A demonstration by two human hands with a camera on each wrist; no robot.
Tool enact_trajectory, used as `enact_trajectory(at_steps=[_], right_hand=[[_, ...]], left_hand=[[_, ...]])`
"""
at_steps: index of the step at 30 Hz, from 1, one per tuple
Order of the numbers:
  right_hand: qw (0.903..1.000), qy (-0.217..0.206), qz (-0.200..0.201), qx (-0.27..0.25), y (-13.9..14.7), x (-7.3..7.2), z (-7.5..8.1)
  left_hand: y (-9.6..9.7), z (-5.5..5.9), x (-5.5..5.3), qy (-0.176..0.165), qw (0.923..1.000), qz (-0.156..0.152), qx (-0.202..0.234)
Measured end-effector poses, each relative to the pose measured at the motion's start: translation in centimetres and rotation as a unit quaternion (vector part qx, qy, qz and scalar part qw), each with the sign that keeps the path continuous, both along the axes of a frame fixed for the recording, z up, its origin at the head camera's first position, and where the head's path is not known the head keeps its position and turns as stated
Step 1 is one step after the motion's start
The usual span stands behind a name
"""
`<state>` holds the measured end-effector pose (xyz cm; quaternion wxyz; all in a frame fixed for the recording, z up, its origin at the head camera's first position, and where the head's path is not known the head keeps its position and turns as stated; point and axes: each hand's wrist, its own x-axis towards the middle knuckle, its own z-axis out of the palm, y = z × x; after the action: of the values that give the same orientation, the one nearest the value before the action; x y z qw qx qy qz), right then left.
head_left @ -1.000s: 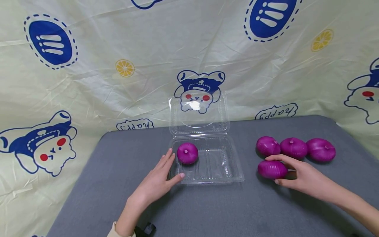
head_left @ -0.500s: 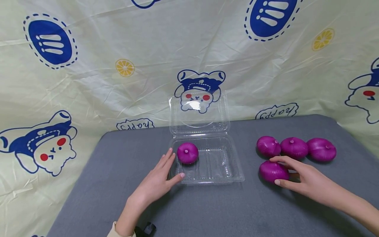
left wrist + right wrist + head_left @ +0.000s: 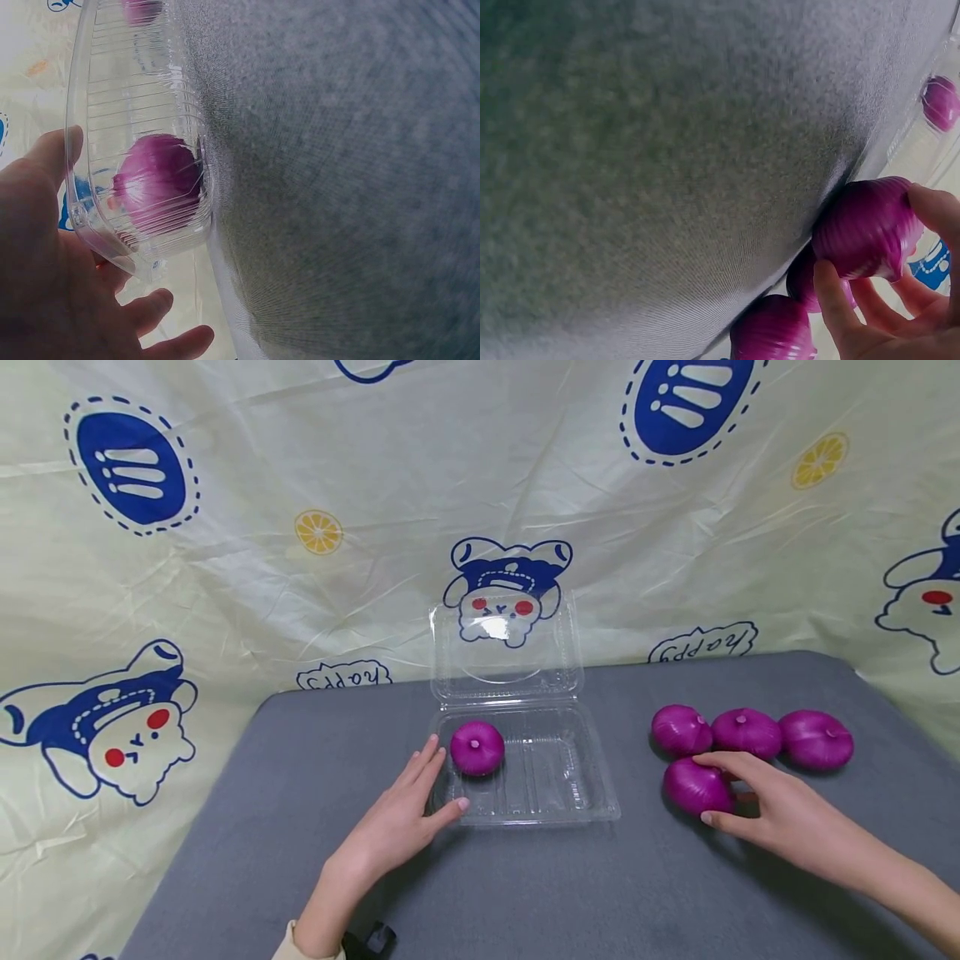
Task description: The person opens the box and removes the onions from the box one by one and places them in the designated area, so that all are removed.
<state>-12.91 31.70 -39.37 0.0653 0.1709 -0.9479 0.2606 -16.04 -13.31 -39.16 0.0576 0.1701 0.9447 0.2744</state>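
My right hand (image 3: pixel 772 810) holds a purple onion (image 3: pixel 697 787) between thumb and fingers, low over the table; the right wrist view shows the same onion (image 3: pixel 870 229) with fingertips on its sides. Around the left front corner of a clear plastic clamshell box (image 3: pixel 547 814), my left hand (image 3: pixel 397 818) lies with fingers extended and thumb at the front rim. Through the box wall in the left wrist view shows a purple onion (image 3: pixel 159 184), which sits in the left part of the box (image 3: pixel 139 112). The box lid (image 3: pixel 506 681) stands raised at the back.
Behind the held onion, three more purple onions (image 3: pixel 746 732) stand in a row at the right of the grey table (image 3: pixel 525 893). A pale printed curtain (image 3: pixel 390 460) hangs behind the table. A small black object (image 3: pixel 378 939) shows beside the left wrist.
The onion in my right hand has shifted slightly right and turned a little in the fingers' hold. My left hand, the box and the other onions stay as they were.
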Motion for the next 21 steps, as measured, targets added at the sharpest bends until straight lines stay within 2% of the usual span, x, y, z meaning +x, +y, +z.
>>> enact_trajectory(at_steps=[8, 21], right_hand=[[0.9989, -0.022, -0.002, -0.041, 1.0, -0.4, -0.3], [0.9999, 0.005, -0.014, -0.007, 1.7, 0.0, 0.0]], left_hand=[[0.1, -0.1, 0.0, -0.007, 1.0, 0.003, -0.001], [0.1, 0.0, 0.0, -0.001, 1.0, 0.001, -0.002]])
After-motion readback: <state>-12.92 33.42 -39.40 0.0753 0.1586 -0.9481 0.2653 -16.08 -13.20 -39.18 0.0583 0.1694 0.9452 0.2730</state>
